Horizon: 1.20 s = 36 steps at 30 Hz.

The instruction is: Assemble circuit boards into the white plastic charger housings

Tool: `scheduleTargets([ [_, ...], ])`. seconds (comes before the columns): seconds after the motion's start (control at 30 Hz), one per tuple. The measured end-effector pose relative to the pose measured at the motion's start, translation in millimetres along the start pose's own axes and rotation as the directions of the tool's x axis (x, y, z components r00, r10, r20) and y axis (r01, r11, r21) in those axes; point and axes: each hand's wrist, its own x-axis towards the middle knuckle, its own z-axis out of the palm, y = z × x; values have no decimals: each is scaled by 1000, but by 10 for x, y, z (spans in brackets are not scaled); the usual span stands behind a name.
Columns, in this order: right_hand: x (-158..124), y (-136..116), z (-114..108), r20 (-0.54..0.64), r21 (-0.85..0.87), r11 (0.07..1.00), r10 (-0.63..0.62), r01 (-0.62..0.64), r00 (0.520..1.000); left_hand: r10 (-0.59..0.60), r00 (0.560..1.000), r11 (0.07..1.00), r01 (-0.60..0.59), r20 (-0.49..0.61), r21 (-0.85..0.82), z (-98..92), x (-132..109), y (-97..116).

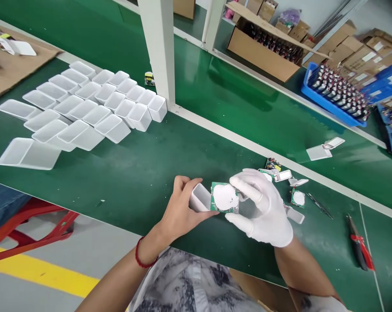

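Bare except for a red string bracelet at the wrist, my left hand point(179, 210) grips a white plastic box-shaped housing point(200, 198) with its open end turned to the right. My right hand point(264, 208), in a white glove, holds a green circuit board point(225, 197) by its edges between thumb and fingers. A white patch covers most of the board's face. The board's left edge is at the housing's mouth; I cannot tell whether any of it is inside. Beyond the glove lie another circuit board point(298, 197) and a white cover piece point(295, 214).
Several white housings point(85, 110) stand in rows at the left. Red-handled pliers point(360, 249) and tweezers point(319, 205) lie at the right. A pale post point(158, 47) rises behind the bench. Farther back are a blue tray point(335, 95) of parts and a cardboard box point(260, 50).
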Motion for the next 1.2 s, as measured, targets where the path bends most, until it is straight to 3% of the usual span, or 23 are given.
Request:
scheduleTargets([
  [0.07, -10, 6, -36, -12, -4, 1000, 26, -26, 1000, -122, 988, 968, 139, 91, -207, -3, 21, 8],
  [0.13, -21, 3, -68, -15, 13, 999, 47, -46, 999, -164, 945, 833, 287, 284, -474, -50, 29, 1],
  [0.23, -35, -9, -101, -3, 85, 992, 92, -92, 996, -48, 862, 559, 442, 505, -701, -173, 11, -14],
  [0.33, -38, -23, -114, 15, 147, 979, 139, -139, 990, 30, 856, 477, 442, 516, -760, -258, -25, 4],
  [0.47, -41, -51, -104, 44, 194, 973, 117, -124, 992, 27, 913, 619, 304, 406, -724, -202, -65, 53],
  [0.57, -50, -73, -82, 28, 199, 977, 72, -76, 997, 34, 966, 779, 135, 256, -613, -132, -80, 54],
  [0.63, -54, -82, -68, -2, 174, 984, 46, -45, 999, 96, 970, 893, 14, 221, -449, -120, -87, 39],
  [0.7, -50, -90, -59, -14, 129, 992, 14, -12, 1000, 146, 945, 949, -49, 293, -313, -131, -96, 19],
  [0.8, -31, -114, -61, -2, 37, 998, -58, 58, 998, 152, 921, 960, -52, 358, -274, -143, -107, -17],
  [0.97, 2, -170, -92, 97, -110, 990, -82, 92, 992, 147, 965, 969, -96, 218, -228, -123, -82, -54],
  [1.2, 18, -247, -90, 184, -234, 965, -75, 118, 980, 186, 950, 975, -148, 249, -164, -106, -50, 29],
])
